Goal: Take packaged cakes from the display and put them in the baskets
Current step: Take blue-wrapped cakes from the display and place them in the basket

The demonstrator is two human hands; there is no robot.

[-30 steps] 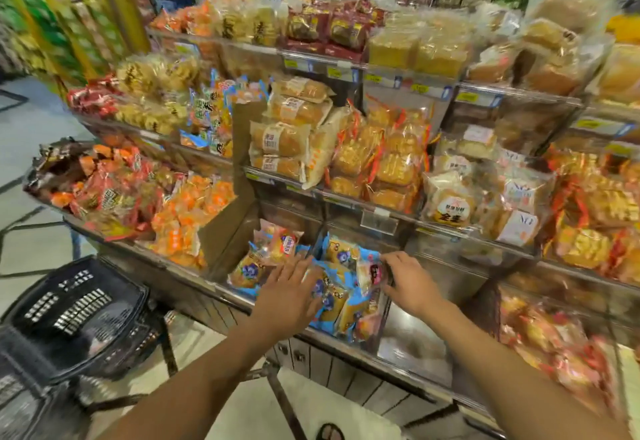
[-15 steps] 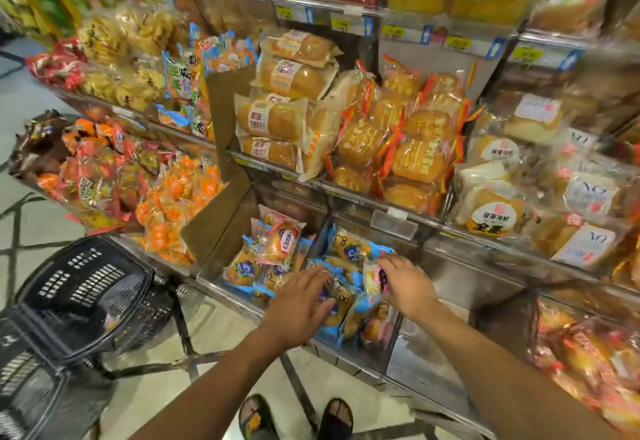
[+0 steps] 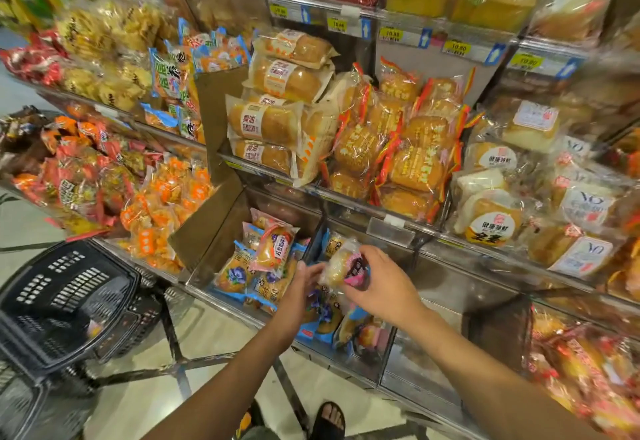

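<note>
Right hand (image 3: 384,287) pinches cake (image 3: 341,265) just above the bin (image 3: 284,206); left hand (image 3: 298,292) fingers meet the cake's left end, grip unclear; basket (image 3: 52,318) lies well down-left, nearer the left hand.

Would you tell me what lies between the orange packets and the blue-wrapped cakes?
A brown cardboard flap stands between them, seen in the head view.
</note>
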